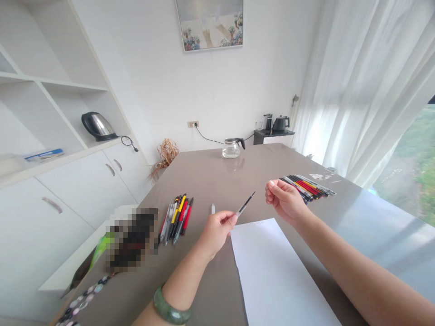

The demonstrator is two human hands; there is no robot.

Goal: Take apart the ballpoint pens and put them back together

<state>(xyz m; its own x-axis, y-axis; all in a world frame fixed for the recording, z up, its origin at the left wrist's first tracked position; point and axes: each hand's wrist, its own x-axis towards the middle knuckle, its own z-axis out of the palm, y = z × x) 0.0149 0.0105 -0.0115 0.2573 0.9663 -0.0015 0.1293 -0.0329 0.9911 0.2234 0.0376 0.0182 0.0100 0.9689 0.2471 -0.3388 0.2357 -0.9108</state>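
My left hand [217, 231] pinches a slim pen [245, 204] with a clear barrel and a dark tip that points up and to the right, held above the grey-brown table [210, 176]. A green bangle sits on that wrist. My right hand [284, 198] hovers to the right of the pen's tip, fingers curled in; whether anything is inside them is hidden. A small white cap [213, 208] lies on the table just left of the held pen. A white sheet of paper [275, 276] lies below both hands.
A bundle of pens [176, 218] lies at the left, another bundle of pens [307, 186] at the right behind my right hand. A glass carafe [232, 148] stands at the far edge. A kettle [98, 126] sits on the white shelving. Beads [84, 299] lie at the near left.
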